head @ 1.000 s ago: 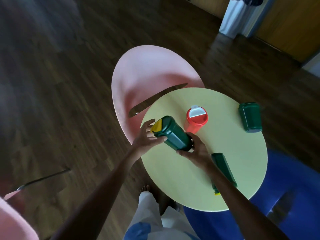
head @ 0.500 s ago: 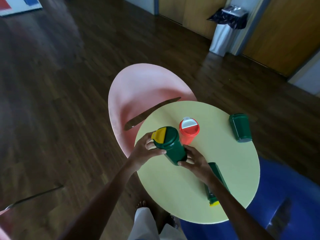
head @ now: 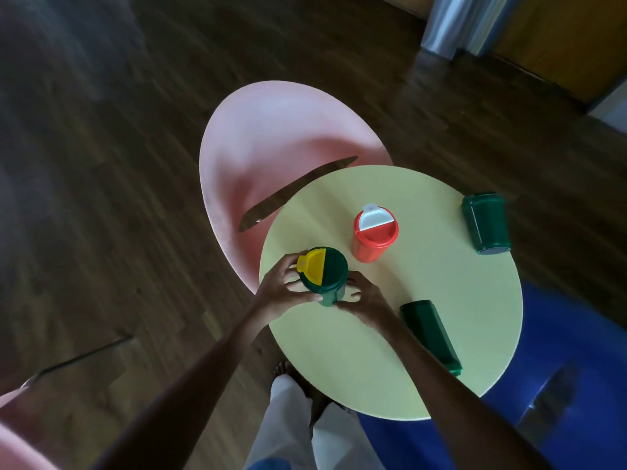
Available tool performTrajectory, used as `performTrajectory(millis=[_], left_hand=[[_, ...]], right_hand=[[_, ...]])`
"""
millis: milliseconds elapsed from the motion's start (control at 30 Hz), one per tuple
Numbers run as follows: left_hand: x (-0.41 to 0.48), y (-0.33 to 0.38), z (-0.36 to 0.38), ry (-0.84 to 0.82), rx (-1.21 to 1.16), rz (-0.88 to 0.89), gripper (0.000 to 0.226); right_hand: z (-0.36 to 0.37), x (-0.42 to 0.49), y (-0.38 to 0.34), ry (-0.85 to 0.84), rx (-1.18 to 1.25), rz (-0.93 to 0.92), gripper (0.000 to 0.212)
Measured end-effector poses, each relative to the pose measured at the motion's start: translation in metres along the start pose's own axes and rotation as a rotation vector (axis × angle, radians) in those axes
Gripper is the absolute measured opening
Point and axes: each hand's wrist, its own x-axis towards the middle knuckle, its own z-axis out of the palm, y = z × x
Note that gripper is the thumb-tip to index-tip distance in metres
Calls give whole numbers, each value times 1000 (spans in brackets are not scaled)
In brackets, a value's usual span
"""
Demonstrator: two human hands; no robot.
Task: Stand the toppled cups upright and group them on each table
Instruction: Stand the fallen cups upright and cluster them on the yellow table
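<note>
Head view, hands: we see the left hand and the right hand both wrapped around the yellow-lidded green cup, one on each side.
Cup: it stands upright, or nearly so, close to the near-left edge of the round yellow table.
Step in hand: we judge it best to seat the base flat before letting go, then slide the cup toward the upright red cup.
Left to do: two green cups lie on their sides, one at the far-right rim and one beside the right forearm.
Table: smooth and matte, with little margin at the rim.
Room: dark wood floor, a pink chair and a blue seat.
</note>
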Motion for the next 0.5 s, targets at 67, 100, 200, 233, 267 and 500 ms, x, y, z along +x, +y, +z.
performTrajectory(millis=[67, 100, 200, 233, 267, 500], left_hand=[[2, -6, -2, -1, 34, 9, 83], [2, -8, -3, -5, 53, 17, 84], [3, -11, -3, -27, 88, 45, 88], [3, -12, -2, -36, 98, 52, 89], [3, -13, -2, -44, 110, 61, 90], [-3, -15, 3, -4, 169, 75, 83]], right_hand=[[7, 3, 4, 17, 8, 6, 64], [9, 4, 5, 30, 16, 15, 64], [13, 4, 5, 65, 30, 46, 66], [14, 3, 5, 70, 31, 52, 67], [15, 2, 6, 73, 30, 58, 68], [15, -7, 5, 65, 56, 58, 66]])
